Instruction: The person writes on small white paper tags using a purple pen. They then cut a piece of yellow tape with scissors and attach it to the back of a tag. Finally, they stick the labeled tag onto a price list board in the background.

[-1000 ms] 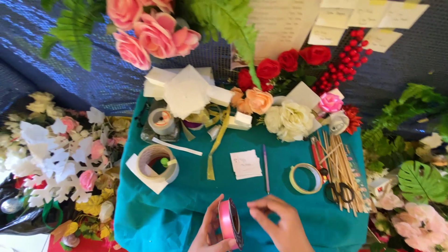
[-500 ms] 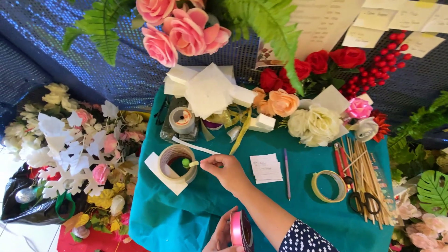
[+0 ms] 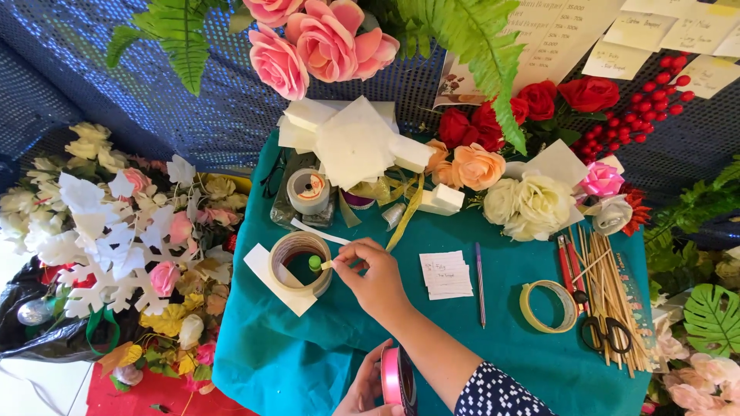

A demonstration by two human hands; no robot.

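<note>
green-headed pin (image 3: 315, 263): small, round green top, inside the big clear tape roll (image 3: 299, 263) on the teal table (image 3: 509, 347) | right hand (image 3: 375, 279): fingers pinch the pin, same spot as a moment ago | left hand (image 3: 368, 389): wrapped round pink ribbon roll (image 3: 391, 377), low at table edge, as before | near: paper slips (image 3: 446, 275), pen (image 3: 479, 282)

On teal cloth-covered table (image 3: 324, 362): wide clear tape roll (image 3: 300, 263) sits on white paper square (image 3: 266, 276), left-centre. Right hand (image 3: 375, 279) just right of it, fingertips at its rim w/ small green-tipped pin (image 3: 317, 263). Left hand (image 3: 362, 393) at front edge, w/ pink ribbon spool (image 3: 393, 377) upright against it. Stack of small white cards (image 3: 446, 275) right of right hand; thin purple pen (image 3: 479, 283) beside cards; yellowish tape ring (image 3: 548, 306) further right, then bundle of wooden skewers (image 3: 605, 296). Grey tape roll (image 3: 308, 191) behind clear roll.
</note>
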